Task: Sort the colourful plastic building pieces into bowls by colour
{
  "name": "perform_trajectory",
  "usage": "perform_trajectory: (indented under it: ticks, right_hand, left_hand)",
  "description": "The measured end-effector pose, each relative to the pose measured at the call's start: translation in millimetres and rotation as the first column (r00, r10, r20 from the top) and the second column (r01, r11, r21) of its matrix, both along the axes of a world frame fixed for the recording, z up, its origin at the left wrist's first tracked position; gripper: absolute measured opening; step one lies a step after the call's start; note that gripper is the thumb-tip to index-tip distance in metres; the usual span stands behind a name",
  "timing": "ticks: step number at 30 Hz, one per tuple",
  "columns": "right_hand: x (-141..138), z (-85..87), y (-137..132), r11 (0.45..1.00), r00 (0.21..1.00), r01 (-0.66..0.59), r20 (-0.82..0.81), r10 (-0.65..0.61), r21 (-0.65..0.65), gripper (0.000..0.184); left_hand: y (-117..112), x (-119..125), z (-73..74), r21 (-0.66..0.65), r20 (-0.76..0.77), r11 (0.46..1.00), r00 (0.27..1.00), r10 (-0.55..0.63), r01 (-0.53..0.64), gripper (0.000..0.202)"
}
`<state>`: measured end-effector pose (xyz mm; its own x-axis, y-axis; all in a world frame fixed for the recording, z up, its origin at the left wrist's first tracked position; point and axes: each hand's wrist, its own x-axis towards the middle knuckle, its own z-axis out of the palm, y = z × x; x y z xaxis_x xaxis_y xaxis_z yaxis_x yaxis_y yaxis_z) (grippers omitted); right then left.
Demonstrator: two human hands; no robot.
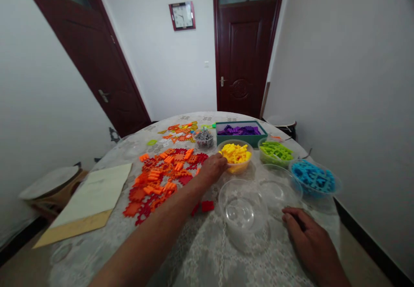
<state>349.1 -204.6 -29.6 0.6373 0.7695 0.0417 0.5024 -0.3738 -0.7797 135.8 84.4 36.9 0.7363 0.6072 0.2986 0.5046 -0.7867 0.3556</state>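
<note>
My left hand (211, 167) reaches across the round table and rests at the rim of a clear bowl of yellow plastic pieces (236, 154), fingers curled, beside a spread of red and orange pieces (161, 175). Whether it holds anything is hidden. My right hand (305, 231) lies flat on the lace tablecloth (207, 252), fingers stretched out, just right of an empty clear bowl (243, 209). A second empty clear bowl (278, 188) stands behind it. Two red pieces (207, 206) lie by my left forearm.
Bowls of green pieces (275, 151) and blue pieces (313, 178) stand at the right, a teal box of purple pieces (239, 130) and a small bowl of grey pieces (203, 137) at the back. A paper sheet (93, 194) lies at the left. Two dark doors stand behind.
</note>
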Motion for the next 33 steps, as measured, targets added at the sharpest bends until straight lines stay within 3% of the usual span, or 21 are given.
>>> perform_trajectory:
  ticks: [4, 6, 11, 15, 18, 22, 26, 28, 30, 33]
  right_hand:
    - [10, -9.2, -1, 0.998, 0.999, -0.010, 0.045, 0.013, -0.066, 0.050]
    - [13, -11.4, -1, 0.997, 0.998, -0.018, 0.066, 0.024, -0.080, 0.050]
    - [14, -9.3, 0, 0.994, 0.993, -0.028, 0.109, 0.039, -0.101, 0.052]
    - [15, -9.1, 1, 0.995, 0.990, -0.038, 0.134, 0.049, -0.088, 0.052]
    - [17, -10.2, 1, 0.995, 0.985, -0.062, 0.159, 0.073, -0.075, 0.052]
    - [18, -10.7, 1, 0.993, 0.975, -0.070, 0.205, 0.088, -0.092, 0.051]
    - [18, -11.8, 1, 0.995, 0.963, -0.069, 0.253, 0.086, -0.074, 0.048]
    - [19, -12.7, 2, 0.995, 0.962, -0.071, 0.260, 0.085, -0.066, 0.049]
    - [19, -13.2, 2, 0.994, 0.963, -0.071, 0.255, 0.089, -0.078, 0.049]
    - [18, -12.8, 2, 0.994, 0.964, -0.051, 0.256, 0.076, -0.101, 0.049]
  left_hand:
    - [-18, -33, 1.6, -0.050, 0.092, 0.996, 0.993, 0.073, -0.069, 0.027]
    - [-29, -50, 3.0, -0.186, 0.223, 0.979, 0.966, 0.127, -0.086, 0.029]
    - [-55, -92, 0.8, -0.514, 0.445, 0.855, 0.831, 0.333, -0.068, 0.032]
    - [-65, -124, -8.1, -0.712, 0.522, 0.702, 0.674, 0.522, 0.007, 0.035]
    - [-67, -144, -14.3, -0.763, 0.542, 0.645, 0.588, 0.601, 0.043, 0.041]
    - [-68, -166, -17.6, -0.811, 0.579, 0.549, 0.412, 0.704, 0.201, 0.037]
    - [-66, -183, -15.2, -0.807, 0.469, 0.351, 0.156, 0.869, 0.475, 0.025]
    - [-64, -189, -13.2, -0.786, 0.364, 0.257, 0.085, 0.927, 0.563, 0.028]
    - [-63, -194, -11.0, -0.763, 0.312, 0.220, 0.048, 0.949, 0.607, 0.034]
    - [-62, -200, -7.7, -0.739, 0.306, 0.222, 0.023, 0.952, 0.636, 0.039]
